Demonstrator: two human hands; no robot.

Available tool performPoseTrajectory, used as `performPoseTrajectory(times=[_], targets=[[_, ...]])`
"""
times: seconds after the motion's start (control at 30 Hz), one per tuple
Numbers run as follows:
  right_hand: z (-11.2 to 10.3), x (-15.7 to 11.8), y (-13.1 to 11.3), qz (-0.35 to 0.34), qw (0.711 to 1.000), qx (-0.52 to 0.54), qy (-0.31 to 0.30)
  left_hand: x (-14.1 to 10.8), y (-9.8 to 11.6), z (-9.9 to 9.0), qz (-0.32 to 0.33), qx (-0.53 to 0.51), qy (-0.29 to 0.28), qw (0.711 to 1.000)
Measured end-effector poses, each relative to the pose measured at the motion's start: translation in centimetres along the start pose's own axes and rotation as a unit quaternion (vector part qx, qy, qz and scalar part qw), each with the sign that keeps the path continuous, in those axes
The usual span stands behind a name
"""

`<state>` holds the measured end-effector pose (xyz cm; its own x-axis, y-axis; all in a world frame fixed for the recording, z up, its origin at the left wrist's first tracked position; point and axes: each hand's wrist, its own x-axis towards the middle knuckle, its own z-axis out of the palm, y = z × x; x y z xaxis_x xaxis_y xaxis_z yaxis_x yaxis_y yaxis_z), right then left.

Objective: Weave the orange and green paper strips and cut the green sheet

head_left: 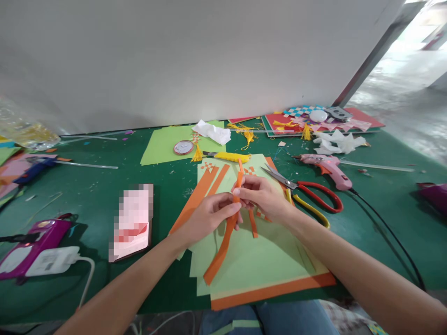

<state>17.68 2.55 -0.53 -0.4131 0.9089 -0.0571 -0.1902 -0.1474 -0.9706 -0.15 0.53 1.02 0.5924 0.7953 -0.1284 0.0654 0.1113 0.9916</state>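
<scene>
Light green paper stack (258, 260) is my reference, directly in front of me. Orange strip (226, 239) is held up over the middle of it, upper end pointing away, lower end curving back toward me, near the stack's left side. Left hand (213, 212): thumb and fingers clamped on the strip, around mid-length. Right hand (262, 193): thumb and fingertips pinched on it too, just above the left. Flat orange pieces (199, 193) on the stack's far left part. Yellow cutter (232, 157) at its far edge. Scissors (288, 182) at its right edge, red and yellow handles pointing right. Pink glue gun (330, 166) further right. Phone (132, 223) left of the stack; purple power strip (42, 244) left of that.
</scene>
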Motion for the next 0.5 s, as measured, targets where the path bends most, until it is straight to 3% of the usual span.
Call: performPoseTrajectory(times=[0.2,0.5], targets=[[0.48,0.06,0.34,0.018,1.000,0.020,-0.009,-0.18,-0.37,0.37,-0.015,0.061,0.046,0.997],[0.81,0.12,0.27,0.013,1.000,0.010,0.009,-0.23,-0.77,0.64,-0.034,0.051,0.044,0.997]])
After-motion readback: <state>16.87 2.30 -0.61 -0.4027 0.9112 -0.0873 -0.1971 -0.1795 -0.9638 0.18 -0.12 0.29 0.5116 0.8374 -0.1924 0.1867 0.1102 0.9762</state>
